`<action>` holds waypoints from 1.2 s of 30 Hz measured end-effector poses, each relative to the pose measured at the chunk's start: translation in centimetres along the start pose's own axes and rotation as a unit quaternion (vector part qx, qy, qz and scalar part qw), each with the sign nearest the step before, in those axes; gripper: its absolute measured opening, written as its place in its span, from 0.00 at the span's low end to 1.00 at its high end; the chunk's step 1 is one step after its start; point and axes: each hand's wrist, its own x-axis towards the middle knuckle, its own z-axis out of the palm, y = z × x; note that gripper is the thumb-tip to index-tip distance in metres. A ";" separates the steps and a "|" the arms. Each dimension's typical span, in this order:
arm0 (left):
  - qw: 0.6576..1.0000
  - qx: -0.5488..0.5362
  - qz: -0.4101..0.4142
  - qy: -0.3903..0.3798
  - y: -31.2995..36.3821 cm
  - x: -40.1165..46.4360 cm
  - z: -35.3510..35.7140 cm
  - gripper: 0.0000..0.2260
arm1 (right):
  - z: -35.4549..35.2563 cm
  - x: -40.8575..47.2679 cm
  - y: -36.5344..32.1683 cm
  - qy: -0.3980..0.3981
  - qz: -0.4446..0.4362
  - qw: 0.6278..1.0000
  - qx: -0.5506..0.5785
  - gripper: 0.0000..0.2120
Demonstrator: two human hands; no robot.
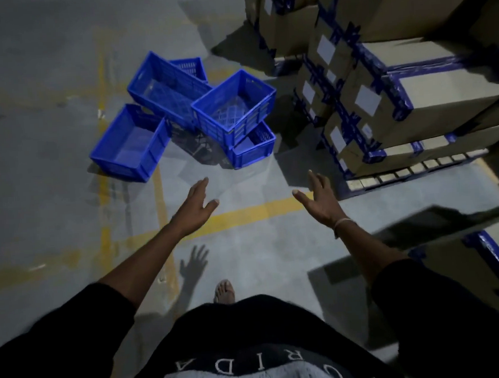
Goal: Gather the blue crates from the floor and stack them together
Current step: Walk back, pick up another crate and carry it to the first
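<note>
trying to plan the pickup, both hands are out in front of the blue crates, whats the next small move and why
Probably step forward and lower both hands to the top crate. The left hand and right hand are open, empty and short of the pile. That crate sits tilted on a lower crate, nearest the hands with its rim clear, so it looks easiest to lift first.

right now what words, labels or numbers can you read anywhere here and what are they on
"RIDA": white letters seen upside down on the black shirt; further letters at either end are cut off or blurred.
White labels on the cardboard boxes: too small and blurred to read.
Blue tape on the boxes: no print legible.
Blue crates: no readable marking.
</note>
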 end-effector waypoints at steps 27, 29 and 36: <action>0.988 -0.031 -0.134 0.070 11.1 49.4 -3.5 0.32 | -13.6 61.6 -4.0 -0.131 -0.065 0.987 -0.061 0.39; 0.986 -0.033 -0.148 0.065 10.1 52.3 -4.3 0.32 | -13.4 65.4 -4.8 -0.141 -0.075 0.985 -0.061 0.38; 0.984 -0.020 -0.169 0.053 1.9 64.7 -7.7 0.35 | -8.9 80.4 -5.0 -0.155 -0.056 0.982 -0.090 0.42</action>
